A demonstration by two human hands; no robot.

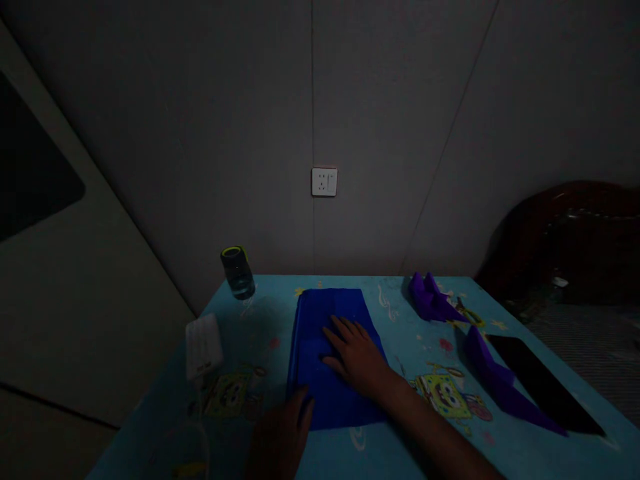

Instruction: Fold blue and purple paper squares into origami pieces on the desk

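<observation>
A dark blue folded sheet (320, 340) lies flat in the middle of the patterned light-blue table (270, 300), with a thicker folded edge along its left side. My right hand (353, 353) rests palm down on the sheet, fingers spread. At the sheet's lower left corner is my left hand (285, 430), dim, with its thumb and forefinger apart and nothing seen between them. To the right stand two purple folded paper shapes, one (427, 298) near the back edge and a longer one (500, 383) nearer the front.
A tinted bottle (239, 273) stands at the back left, with a white power strip (204, 347) and its cable in front. A dark flat panel (543, 383) lies at the right edge. Scissors (470, 313) lie by the rear purple shape. Behind rises a wall with a socket (325, 182).
</observation>
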